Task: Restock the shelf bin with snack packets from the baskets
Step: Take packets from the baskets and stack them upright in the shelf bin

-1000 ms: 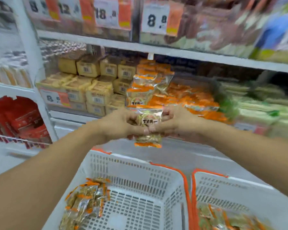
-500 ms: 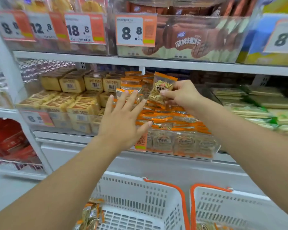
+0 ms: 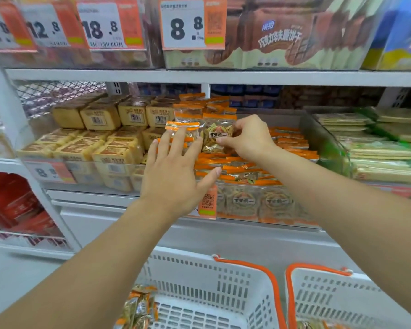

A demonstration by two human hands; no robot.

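R hand (image 3: 248,136) pinches a snack packet (image 3: 217,137) upright over the shelf bin (image 3: 266,216), approx 1 o'clock of L hand (image 3: 176,174), whose fingers are spread flat on standing packets (image 3: 183,130). Risk: w/o that bracing the row likely topples fwd.

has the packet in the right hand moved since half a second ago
Yes. The right hand has lowered its packet toward the orange packets in the shelf bin.

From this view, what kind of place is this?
Most likely a shop aisle, a grocery or snack store. Price tags hang on clear shelf bins full of packaged snacks, and two white shopping baskets with orange handles stand below the shelf.
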